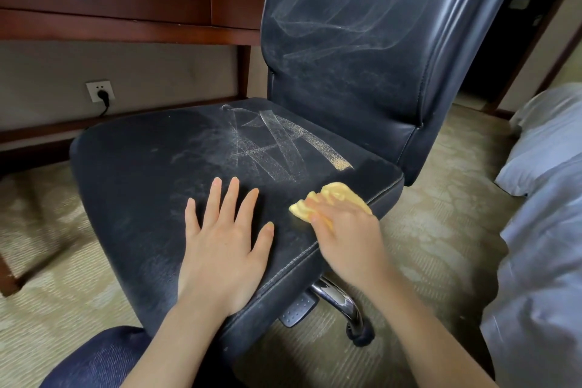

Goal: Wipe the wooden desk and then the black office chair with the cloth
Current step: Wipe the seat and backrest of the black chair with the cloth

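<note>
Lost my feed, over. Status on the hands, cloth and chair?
Left hand flat on chair seat, open. Right hand pressing yellow cloth near seat's right edge. White streaks on seat and backrest. Nothing in the way.

Both forearms were bare, with no sleeves, watch or rings showing. A knee in dark blue denim-like trousers filled the lower left corner.

To my left a white wall socket holds a black plug, its cord running down to the patterned carpet. On my right lies a bed in pale, perhaps bluish-white, bedding. My knee shows in blue cloth.
</note>
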The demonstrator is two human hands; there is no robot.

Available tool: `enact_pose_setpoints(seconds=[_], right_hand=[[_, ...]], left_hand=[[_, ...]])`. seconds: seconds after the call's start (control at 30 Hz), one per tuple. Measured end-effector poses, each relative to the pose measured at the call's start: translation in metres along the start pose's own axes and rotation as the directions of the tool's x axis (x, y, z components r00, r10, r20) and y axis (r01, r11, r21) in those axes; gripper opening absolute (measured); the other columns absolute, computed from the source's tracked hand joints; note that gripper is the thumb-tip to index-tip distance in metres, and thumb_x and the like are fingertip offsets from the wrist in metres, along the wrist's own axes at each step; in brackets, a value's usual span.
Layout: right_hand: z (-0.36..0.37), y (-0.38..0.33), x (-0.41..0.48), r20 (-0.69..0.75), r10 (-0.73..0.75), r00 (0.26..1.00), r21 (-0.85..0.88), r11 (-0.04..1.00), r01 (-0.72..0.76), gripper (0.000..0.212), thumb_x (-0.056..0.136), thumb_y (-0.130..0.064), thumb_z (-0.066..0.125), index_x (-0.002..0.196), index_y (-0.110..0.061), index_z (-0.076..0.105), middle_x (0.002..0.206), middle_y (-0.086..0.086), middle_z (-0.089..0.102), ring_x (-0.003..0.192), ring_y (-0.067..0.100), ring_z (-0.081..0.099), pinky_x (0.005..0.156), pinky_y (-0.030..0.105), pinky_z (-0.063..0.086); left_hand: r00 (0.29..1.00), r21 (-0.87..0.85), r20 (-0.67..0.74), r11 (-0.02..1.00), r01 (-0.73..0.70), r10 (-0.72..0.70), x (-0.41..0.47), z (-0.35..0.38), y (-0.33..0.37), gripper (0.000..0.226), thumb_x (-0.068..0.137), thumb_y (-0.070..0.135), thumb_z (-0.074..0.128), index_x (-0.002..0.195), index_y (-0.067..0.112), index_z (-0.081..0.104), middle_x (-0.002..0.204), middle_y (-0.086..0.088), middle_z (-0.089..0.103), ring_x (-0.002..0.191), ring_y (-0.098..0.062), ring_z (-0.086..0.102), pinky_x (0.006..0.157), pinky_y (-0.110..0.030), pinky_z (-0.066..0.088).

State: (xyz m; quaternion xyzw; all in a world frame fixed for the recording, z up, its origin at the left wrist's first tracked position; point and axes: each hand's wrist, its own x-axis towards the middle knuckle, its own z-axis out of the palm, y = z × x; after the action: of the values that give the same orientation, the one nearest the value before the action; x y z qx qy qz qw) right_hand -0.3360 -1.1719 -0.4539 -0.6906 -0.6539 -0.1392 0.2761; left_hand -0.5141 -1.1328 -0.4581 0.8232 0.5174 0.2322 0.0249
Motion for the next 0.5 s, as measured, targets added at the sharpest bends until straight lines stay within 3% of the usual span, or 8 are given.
enact_pose_setpoints(seconds=[0.07,0.17,0.27,0.3,0.33,0.4,0.43,0.5], right_hand=[[-0.001,-0.015,-0.011,-0.007,-0.086,0.996,0.041,0.995,0.086,0.031,0.085,-0.021,0.054,0.112,-0.021,0.070,0.114,-0.005,0.069,0.108,0.013,0.063,0.095,0.023,0.038],[-0.002,-0.018,-0.016,0.072,-0.120,0.990,0.127,0.986,0.111,0.036,0.092,-0.024,0.048,0.125,-0.021,0.062,0.128,-0.005,0.060,0.124,0.010,0.051,0.108,0.026,0.028],[-0.008,-0.010,-0.014,0.206,-0.135,0.969,0.224,0.971,0.087,0.042,0.097,-0.031,0.046,0.139,-0.034,0.043,0.140,-0.022,0.038,0.133,-0.008,0.024,0.114,0.019,0.013],[-0.010,-0.007,-0.013,0.259,-0.130,0.957,0.288,0.956,0.052,0.045,0.096,-0.035,0.047,0.140,-0.040,0.038,0.139,-0.028,0.035,0.132,-0.012,0.022,0.114,0.020,0.015],[-0.013,-0.004,-0.012,0.315,-0.117,0.942,0.386,0.922,-0.015,0.045,0.095,-0.037,0.047,0.139,-0.044,0.037,0.137,-0.031,0.036,0.130,-0.014,0.025,0.112,0.020,0.022],[-0.024,0.001,-0.006,0.404,-0.081,0.911,0.626,0.751,-0.211,0.040,0.095,-0.033,0.050,0.131,-0.049,0.041,0.131,-0.026,0.049,0.122,-0.011,0.043,0.101,0.016,0.038],[-0.029,0.005,-0.001,0.420,-0.058,0.906,0.703,0.652,-0.284,0.037,0.095,-0.032,0.052,0.127,-0.048,0.045,0.125,-0.021,0.058,0.117,-0.008,0.051,0.095,0.013,0.043],[-0.036,0.015,0.008,0.395,0.024,0.918,0.759,0.554,-0.341,0.030,0.091,-0.033,0.055,0.119,-0.040,0.056,0.113,-0.013,0.068,0.107,-0.001,0.061,0.090,0.016,0.047]], left_hand=[[1.000,-0.006,0.003,1.000,-0.005,0.005,-0.001,-0.001,0.000,0.076,0.079,0.060,-0.010,0.149,0.036,0.006,0.158,0.009,-0.007,0.141,-0.011,-0.024,0.113,-0.041,-0.017],[0.997,-0.007,0.031,0.998,-0.068,0.068,-0.002,-0.003,-0.001,0.064,0.081,0.061,-0.010,0.144,0.050,-0.004,0.155,0.021,-0.013,0.138,-0.009,-0.030,0.110,-0.044,-0.022],[0.986,0.029,0.060,0.987,-0.157,0.155,-0.003,-0.002,-0.002,0.048,0.084,0.061,-0.012,0.131,0.065,-0.013,0.149,0.030,-0.022,0.136,-0.009,-0.035,0.106,-0.048,-0.027],[0.984,0.035,0.061,0.985,-0.171,0.169,-0.003,-0.002,-0.002,0.046,0.084,0.062,-0.012,0.130,0.067,-0.012,0.148,0.031,-0.023,0.136,-0.009,-0.035,0.105,-0.049,-0.027],[0.983,0.039,0.062,0.983,-0.178,0.175,-0.002,-0.001,-0.003,0.047,0.085,0.062,-0.011,0.131,0.067,-0.009,0.148,0.030,-0.022,0.136,-0.009,-0.035,0.105,-0.049,-0.026],[0.983,0.037,0.062,0.983,-0.178,0.175,-0.002,0.000,-0.002,0.052,0.085,0.063,-0.010,0.134,0.066,0.004,0.149,0.029,-0.018,0.136,-0.009,-0.035,0.105,-0.050,-0.026],[0.983,0.032,0.062,0.984,-0.175,0.172,-0.002,0.000,-0.002,0.054,0.084,0.064,-0.009,0.135,0.065,0.009,0.149,0.029,-0.016,0.136,-0.008,-0.035,0.105,-0.049,-0.026],[0.984,0.024,0.066,0.986,-0.167,0.165,-0.001,0.000,-0.001,0.057,0.084,0.065,-0.008,0.136,0.063,0.015,0.150,0.029,-0.013,0.136,-0.008,-0.034,0.105,-0.048,-0.027]])
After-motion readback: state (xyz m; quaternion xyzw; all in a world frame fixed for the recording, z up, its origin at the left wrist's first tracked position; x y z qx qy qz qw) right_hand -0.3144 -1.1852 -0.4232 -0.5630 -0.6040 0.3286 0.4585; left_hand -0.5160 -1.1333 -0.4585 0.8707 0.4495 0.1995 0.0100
